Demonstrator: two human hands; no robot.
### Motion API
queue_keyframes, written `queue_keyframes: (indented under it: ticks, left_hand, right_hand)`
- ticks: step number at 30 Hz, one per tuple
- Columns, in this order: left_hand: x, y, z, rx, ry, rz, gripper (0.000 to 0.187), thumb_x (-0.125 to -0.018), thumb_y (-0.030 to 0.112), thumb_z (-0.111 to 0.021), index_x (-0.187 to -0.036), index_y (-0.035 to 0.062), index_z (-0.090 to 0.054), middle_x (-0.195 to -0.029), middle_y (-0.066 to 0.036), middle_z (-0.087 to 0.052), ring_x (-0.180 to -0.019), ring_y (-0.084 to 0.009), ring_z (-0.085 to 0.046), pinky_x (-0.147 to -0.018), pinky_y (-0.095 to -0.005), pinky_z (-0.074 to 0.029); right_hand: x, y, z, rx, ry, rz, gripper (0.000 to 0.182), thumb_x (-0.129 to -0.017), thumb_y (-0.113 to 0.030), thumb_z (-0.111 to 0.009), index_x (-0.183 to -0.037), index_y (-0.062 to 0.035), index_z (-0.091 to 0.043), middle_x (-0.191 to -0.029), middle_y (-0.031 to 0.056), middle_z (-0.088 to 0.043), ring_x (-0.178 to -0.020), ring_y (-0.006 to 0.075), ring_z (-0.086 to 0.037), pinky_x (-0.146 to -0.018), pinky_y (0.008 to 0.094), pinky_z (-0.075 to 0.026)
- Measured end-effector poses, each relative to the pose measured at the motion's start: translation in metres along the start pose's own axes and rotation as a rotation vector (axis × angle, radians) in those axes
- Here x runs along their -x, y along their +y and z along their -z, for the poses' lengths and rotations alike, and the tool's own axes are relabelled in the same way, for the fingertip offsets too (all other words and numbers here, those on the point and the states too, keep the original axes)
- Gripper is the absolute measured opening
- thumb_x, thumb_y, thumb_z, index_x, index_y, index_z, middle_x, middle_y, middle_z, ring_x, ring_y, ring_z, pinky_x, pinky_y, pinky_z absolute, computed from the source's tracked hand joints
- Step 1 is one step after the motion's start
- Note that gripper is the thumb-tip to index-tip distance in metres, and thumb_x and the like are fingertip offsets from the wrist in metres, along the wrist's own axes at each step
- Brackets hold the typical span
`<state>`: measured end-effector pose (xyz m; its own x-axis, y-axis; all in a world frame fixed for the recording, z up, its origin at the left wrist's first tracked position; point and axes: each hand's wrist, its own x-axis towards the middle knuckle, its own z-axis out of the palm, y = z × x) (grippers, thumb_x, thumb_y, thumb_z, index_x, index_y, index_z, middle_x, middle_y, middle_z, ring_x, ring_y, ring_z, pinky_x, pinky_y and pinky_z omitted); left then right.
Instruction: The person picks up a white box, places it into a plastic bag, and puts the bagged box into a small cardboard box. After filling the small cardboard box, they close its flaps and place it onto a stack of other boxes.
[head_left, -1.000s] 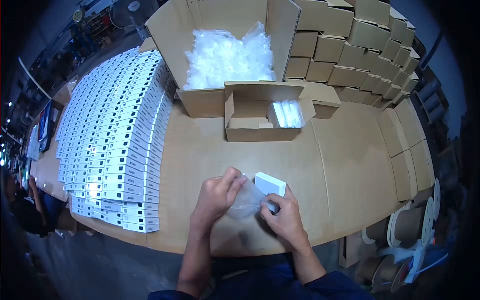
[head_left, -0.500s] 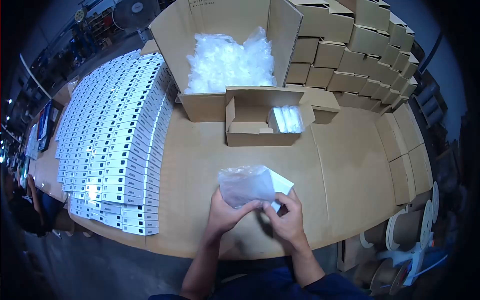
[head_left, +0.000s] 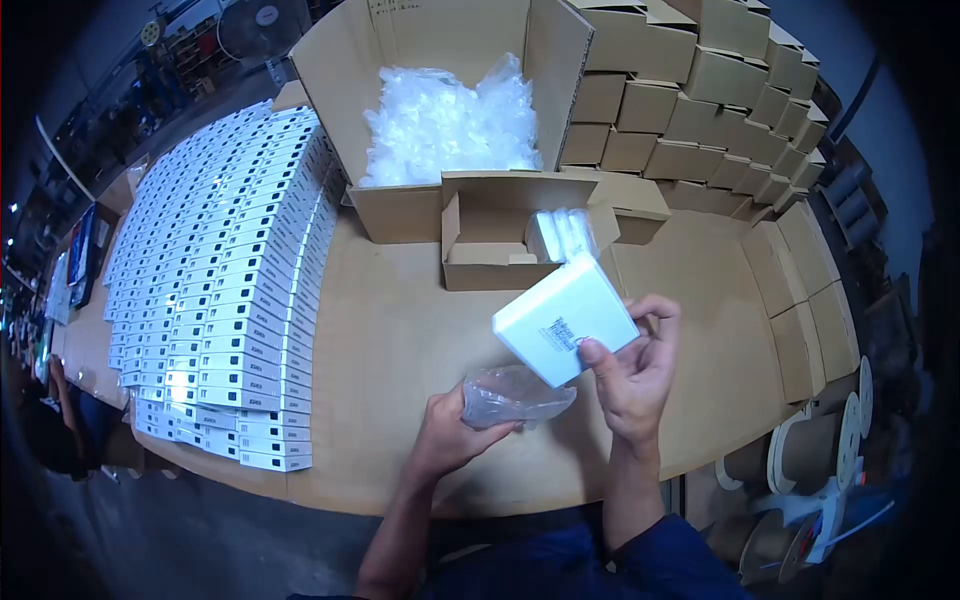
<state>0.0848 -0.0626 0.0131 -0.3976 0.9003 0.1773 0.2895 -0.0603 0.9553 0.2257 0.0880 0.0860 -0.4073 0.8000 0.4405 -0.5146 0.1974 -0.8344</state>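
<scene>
My right hand (head_left: 638, 378) grips a flat white box (head_left: 565, 318) by its lower right side, the thumb on the face that carries small dark print. Below and to the left, my left hand (head_left: 452, 432) holds a clear plastic bag (head_left: 515, 393), its mouth spread somewhat apart. Box and bag are separate. Just beyond the white box stands an open cardboard carton (head_left: 500, 278), with several wrapped white boxes (head_left: 562, 235) upright at its right end.
A large cardboard box (head_left: 400, 215) full of clear plastic bags (head_left: 450, 125) stands at the back. Stacked white boxes (head_left: 215, 290) fill the table's left side. Brown cartons (head_left: 690, 100) are piled at back right, with more cartons (head_left: 800, 300) along the right edge. Spools (head_left: 815, 450) stand lower right.
The white box, earlier behind the bag, is now up and to the right in my right hand, its printed face showing. The bag in my left hand has dropped lower and opened somewhat.
</scene>
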Motion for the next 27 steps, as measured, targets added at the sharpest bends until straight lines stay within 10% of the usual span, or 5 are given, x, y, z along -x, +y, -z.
queue_keyframes:
  ticks: [17, 23, 27]
  left_hand:
    - [-0.002, -0.006, 0.002, 0.043, -0.013, 0.036, 0.058, -0.078, 0.015, -0.091, -0.127, -0.0022, -0.064, -0.106, -0.014, -0.077, -0.099, -0.0216, -0.076, -0.087, -0.0363, -0.061]
    - [0.009, -0.022, -0.004, 0.691, 0.052, 0.216, 0.036, -0.107, 0.020, -0.058, -0.132, -0.0061, -0.059, -0.119, -0.012, -0.070, -0.112, -0.0154, -0.065, -0.099, -0.0320, -0.052]
    - [0.013, -0.033, -0.008, 0.567, 0.099, 0.250, 0.037, -0.113, 0.019, -0.041, -0.132, -0.0071, -0.058, -0.119, -0.010, -0.069, -0.110, -0.0141, -0.063, -0.099, -0.0311, -0.050]
  right_hand:
    - [-0.006, 0.008, 0.002, 0.400, -0.304, -0.176, 0.019, -0.096, -0.011, -0.074, -0.105, -0.0003, -0.061, -0.092, 0.0055, -0.065, -0.086, 0.0131, -0.062, -0.080, 0.0292, -0.051]
    - [-0.012, 0.028, 0.005, 0.451, -0.363, -0.294, 0.016, -0.099, -0.013, -0.070, -0.104, 0.0012, -0.063, -0.092, 0.0083, -0.069, -0.087, 0.0147, -0.066, -0.082, 0.0318, -0.054]
    - [-0.008, 0.036, 0.009, 0.285, -0.315, -0.465, 0.022, -0.102, -0.014, -0.067, -0.116, 0.0009, -0.060, -0.103, 0.0088, -0.070, -0.096, 0.0136, -0.066, -0.087, 0.0294, -0.054]
